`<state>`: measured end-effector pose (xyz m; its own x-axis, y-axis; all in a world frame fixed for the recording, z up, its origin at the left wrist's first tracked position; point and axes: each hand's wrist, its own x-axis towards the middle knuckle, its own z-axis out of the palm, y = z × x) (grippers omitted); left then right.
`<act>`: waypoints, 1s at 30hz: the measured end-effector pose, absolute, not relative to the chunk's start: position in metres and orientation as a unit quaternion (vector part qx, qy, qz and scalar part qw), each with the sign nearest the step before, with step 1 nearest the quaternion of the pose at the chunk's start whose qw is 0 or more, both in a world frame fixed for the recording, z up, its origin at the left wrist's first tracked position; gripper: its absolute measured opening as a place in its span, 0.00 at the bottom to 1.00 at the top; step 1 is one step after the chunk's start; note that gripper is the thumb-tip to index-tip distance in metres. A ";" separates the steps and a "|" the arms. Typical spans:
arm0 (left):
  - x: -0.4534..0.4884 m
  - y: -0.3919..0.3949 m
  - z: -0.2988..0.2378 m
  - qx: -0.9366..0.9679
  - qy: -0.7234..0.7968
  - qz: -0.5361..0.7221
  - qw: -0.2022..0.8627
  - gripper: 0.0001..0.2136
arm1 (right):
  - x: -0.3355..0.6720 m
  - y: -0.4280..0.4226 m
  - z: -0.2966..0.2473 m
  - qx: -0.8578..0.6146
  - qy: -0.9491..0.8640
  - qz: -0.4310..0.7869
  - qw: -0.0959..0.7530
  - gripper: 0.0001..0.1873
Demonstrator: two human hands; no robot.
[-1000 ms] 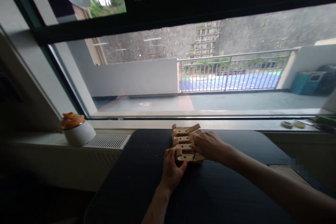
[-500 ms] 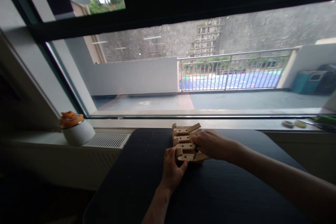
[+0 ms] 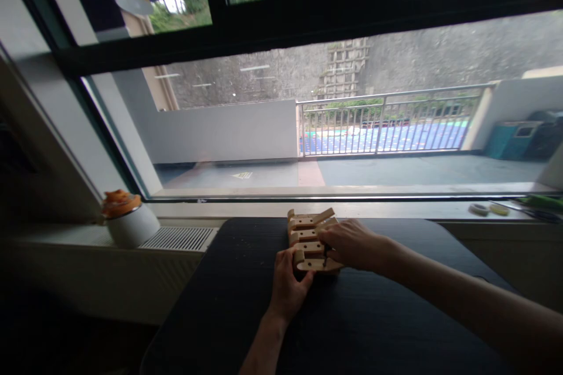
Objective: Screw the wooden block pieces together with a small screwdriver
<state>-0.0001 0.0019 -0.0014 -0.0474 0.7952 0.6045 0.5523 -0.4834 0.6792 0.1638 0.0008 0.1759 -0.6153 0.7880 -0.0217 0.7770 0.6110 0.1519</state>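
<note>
At the left of the frame, a rounded white pot with an orange top (image 3: 133,227) is standing on the pale ledge (image 3: 57,233). At lower centre, the left hand (image 3: 288,282) is gripping the near left corner of the pale wooden slatted block (image 3: 307,247), which is lying on the black table (image 3: 220,310). Right of this grip, the right hand (image 3: 349,243), its fingers curled, is holding a slim dark tool (image 3: 325,254) downward over the nearest slat.

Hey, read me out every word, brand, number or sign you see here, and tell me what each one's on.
No text is readable.
Yellowish floor marking on the walkway outside: a triangle with marks beside it, too small and blurred to read.
Teal bin: no lettering can be made out.
Wooden piece at the hands: no lettering visible.
</note>
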 end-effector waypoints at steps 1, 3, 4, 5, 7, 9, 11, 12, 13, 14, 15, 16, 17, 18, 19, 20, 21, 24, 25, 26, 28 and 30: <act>0.000 0.002 -0.001 0.681 0.494 0.527 0.117 0.21 | 0.164 0.000 0.176 0.416 0.906 0.060 0.047 0.09; 0.000 0.002 -0.001 0.683 0.493 0.525 0.122 0.20 | 0.164 -0.001 0.177 0.392 0.916 0.062 0.055 0.09; 0.000 0.001 0.000 0.683 0.492 0.524 0.125 0.20 | 0.165 0.000 0.177 0.389 0.917 0.066 0.059 0.10; 0.000 0.001 0.000 0.684 0.492 0.523 0.127 0.20 | 0.165 0.001 0.176 0.390 0.916 0.069 0.062 0.09; 0.000 0.001 0.001 0.684 0.492 0.522 0.131 0.20 | 0.167 0.003 0.176 0.402 0.911 0.067 0.064 0.09; 0.000 0.001 0.001 0.685 0.492 0.521 0.131 0.20 | 0.171 0.007 0.175 0.415 0.906 0.058 0.059 0.10; 0.000 0.001 0.001 0.685 0.491 0.522 0.131 0.20 | 0.176 0.008 0.173 0.428 0.901 0.050 0.049 0.09; 0.000 0.001 0.001 0.684 0.491 0.524 0.130 0.21 | 0.178 0.009 0.172 0.433 0.899 0.046 0.046 0.09; 0.000 0.001 0.001 0.683 0.491 0.525 0.129 0.21 | 0.180 0.008 0.171 0.439 0.896 0.043 0.046 0.09; 0.000 0.001 0.001 0.683 0.491 0.526 0.126 0.21 | 0.181 0.008 0.170 0.446 0.893 0.039 0.048 0.10; 0.000 0.002 0.001 0.683 0.491 0.527 0.122 0.21 | 0.182 0.006 0.169 0.452 0.890 0.036 0.051 0.11; -0.001 0.002 0.000 0.684 0.490 0.527 0.118 0.20 | 0.181 0.005 0.169 0.455 0.888 0.033 0.053 0.12; -0.001 0.002 0.000 0.685 0.489 0.527 0.114 0.20 | 0.179 0.003 0.170 0.459 0.886 0.032 0.055 0.13; -0.001 0.002 -0.001 0.687 0.488 0.527 0.112 0.20 | 0.177 0.001 0.171 0.463 0.884 0.034 0.057 0.13; -0.001 0.002 -0.001 0.688 0.488 0.526 0.112 0.20 | 0.174 -0.001 0.173 0.466 0.882 0.039 0.061 0.13; -0.001 0.003 -0.002 0.688 0.487 0.525 0.114 0.20 | 0.171 -0.002 0.174 0.470 0.879 0.047 0.067 0.13; -0.001 0.003 -0.003 0.687 0.488 0.525 0.118 0.21 | 0.167 -0.003 0.176 0.470 0.878 0.058 0.073 0.12; -0.001 0.003 -0.003 0.683 0.489 0.528 0.129 0.21 | 0.161 -0.005 0.175 0.441 0.889 0.092 0.087 0.08; -0.001 0.003 -0.003 0.683 0.488 0.528 0.129 0.22 | 0.160 -0.005 0.173 0.416 0.899 0.100 0.088 0.08; -0.001 0.003 -0.003 0.683 0.487 0.529 0.128 0.22 | 0.159 -0.005 0.170 0.389 0.911 0.106 0.089 0.09; 0.000 0.002 -0.002 0.685 0.486 0.529 0.123 0.21 | 0.159 -0.002 0.165 0.343 0.929 0.114 0.087 0.12; 0.000 0.002 0.000 0.684 0.488 0.528 0.122 0.21 | 0.159 0.002 0.161 0.330 0.932 0.118 0.087 0.12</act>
